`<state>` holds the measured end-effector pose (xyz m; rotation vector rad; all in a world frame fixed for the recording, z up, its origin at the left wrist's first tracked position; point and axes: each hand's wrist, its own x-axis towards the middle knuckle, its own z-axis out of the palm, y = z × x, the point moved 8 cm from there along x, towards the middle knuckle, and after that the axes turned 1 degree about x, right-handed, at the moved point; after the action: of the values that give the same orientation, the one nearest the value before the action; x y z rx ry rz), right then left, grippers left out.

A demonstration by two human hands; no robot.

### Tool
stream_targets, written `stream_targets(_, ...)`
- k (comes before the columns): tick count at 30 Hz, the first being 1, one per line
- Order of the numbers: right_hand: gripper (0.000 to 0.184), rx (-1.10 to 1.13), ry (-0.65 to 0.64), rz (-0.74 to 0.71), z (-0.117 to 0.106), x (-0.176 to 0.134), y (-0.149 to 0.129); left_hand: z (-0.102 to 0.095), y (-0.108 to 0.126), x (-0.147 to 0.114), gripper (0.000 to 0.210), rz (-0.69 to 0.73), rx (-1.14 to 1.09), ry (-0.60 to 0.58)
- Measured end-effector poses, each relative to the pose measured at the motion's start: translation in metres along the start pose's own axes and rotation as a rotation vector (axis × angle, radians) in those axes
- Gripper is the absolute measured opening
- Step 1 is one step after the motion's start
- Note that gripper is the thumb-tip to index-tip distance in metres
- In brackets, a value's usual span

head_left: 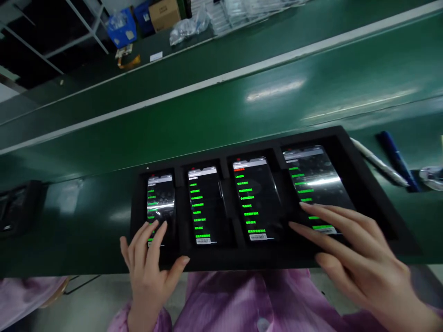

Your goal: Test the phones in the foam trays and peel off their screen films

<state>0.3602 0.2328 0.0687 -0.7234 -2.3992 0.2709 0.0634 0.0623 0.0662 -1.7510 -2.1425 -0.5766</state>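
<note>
Several lit smartphones lie face up in the slots of a black foam tray (238, 256) on the green bench. Green lines of text fill their dark screens. My left hand (148, 258) has its fingers spread over the lower part of the leftmost phone (161, 196). With fingers apart, my right hand (360, 253) reaches over the rightmost phone (314, 170); a fingertip is at its screen, though contact is hard to tell. Between the hands lie the second phone (207, 203) and the third phone (258, 198), which has one red line at the top.
Right of the tray lie a white pen (380, 163), a blue pen (398, 159) and a roll of clear tape (432, 177). Another black tray (20, 203) sits at left. Behind are a blue bin (121, 30), a cardboard box (164, 14) and plastic bags (190, 28).
</note>
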Motion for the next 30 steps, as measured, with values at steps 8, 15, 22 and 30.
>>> stream_targets(8,0.041,-0.053,-0.046,-0.162,0.018,0.023,-0.024,0.011,0.030,0.013,0.060,0.105,0.021,-0.086)
stream_targets(15,0.048,0.000,0.121,-0.086,0.008,0.009,-0.012,0.011,0.038,0.015,0.054,0.121,-0.027,-0.117)
stream_targets(22,0.057,-0.002,0.162,-0.111,0.010,0.010,-0.015,0.010,0.042,0.017,0.052,0.077,-0.078,-0.081)
stream_targets(30,0.056,0.058,0.149,0.025,0.012,-0.003,0.001,0.011,0.042,0.014,0.064,0.114,-0.026,-0.136)
